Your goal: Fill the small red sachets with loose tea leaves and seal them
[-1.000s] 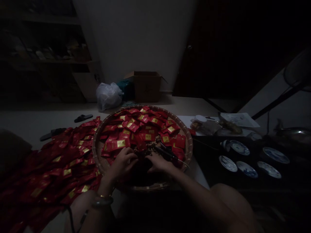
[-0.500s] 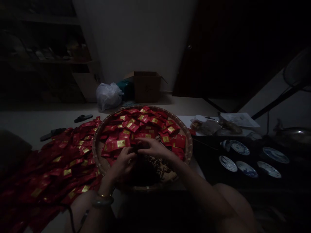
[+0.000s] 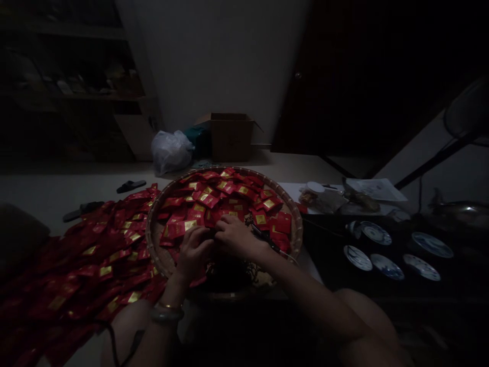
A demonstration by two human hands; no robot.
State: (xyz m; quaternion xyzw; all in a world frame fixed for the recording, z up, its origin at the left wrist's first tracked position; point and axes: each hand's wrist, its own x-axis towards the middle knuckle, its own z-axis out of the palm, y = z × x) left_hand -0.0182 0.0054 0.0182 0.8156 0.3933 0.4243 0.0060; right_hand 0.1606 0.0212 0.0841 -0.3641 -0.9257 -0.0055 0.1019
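Note:
In the dim light, a round woven bamboo tray (image 3: 153, 250) sits before me, heaped with red foil packets (image 3: 206, 198) bearing gold labels. My left hand (image 3: 195, 250) is over its near half, fingers bent and closed. Close beside it is my right hand (image 3: 235, 234), its fingers curled together. Whatever lies between them is hidden in shadow. Dark loose twisted pieces (image 3: 250, 272), perhaps tea leaves, are spread below. A slim dark tool (image 3: 263, 237) with a pale cord shows beyond my right wrist; whether I hold it I cannot tell.
More red packets (image 3: 110, 255) cover the floor at left, near dark slippers (image 3: 131, 186). A white plastic bag (image 3: 171, 151) and an open cardboard box (image 3: 231, 137) stand by the wall. Blue-and-white dishes (image 3: 376, 233) and bagged goods (image 3: 361, 200) lie at right.
My right hand has turned and its fingers have closed in beside the left hand, which has shifted slightly right. The dark corded tool now shows beyond my right wrist.

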